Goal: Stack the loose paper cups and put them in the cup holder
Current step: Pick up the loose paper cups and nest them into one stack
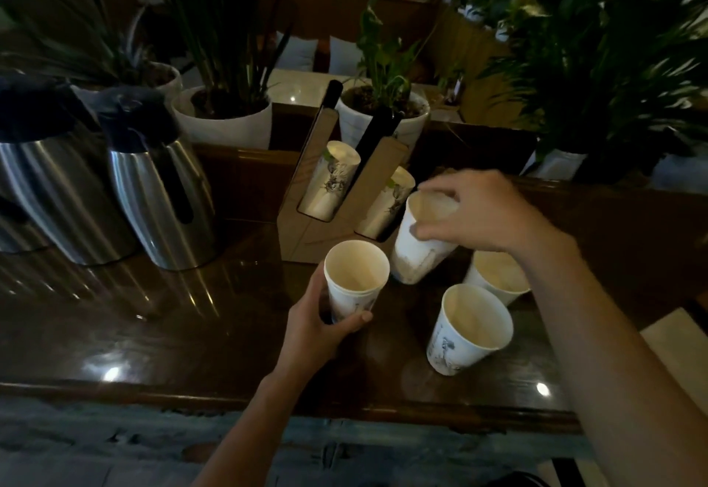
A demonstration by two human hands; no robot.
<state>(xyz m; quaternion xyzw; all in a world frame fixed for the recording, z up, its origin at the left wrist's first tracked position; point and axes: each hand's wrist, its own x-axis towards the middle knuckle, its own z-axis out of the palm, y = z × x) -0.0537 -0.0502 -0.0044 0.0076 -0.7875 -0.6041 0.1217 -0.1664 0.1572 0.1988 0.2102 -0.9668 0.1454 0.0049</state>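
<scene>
Cups: one upright cup (356, 279) clasped by the left hand (322, 327); a tilted cup (419, 243) pinched at the rim by the right hand (471, 214), just right, mouth up. Cup holder (325, 195) directly beyond.

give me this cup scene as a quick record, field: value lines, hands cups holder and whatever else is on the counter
left hand: left hand wraps an upright paper cup
right hand: right hand grips the rim of a second cup, tilted
loose cups: near cup and far cup stand untouched on the wooden counter
cup holder: cardboard cup holder, two slots, each with cups inside
stacking: no loose cups nested yet
other: two steel flasks at left, potted plants behind
</scene>
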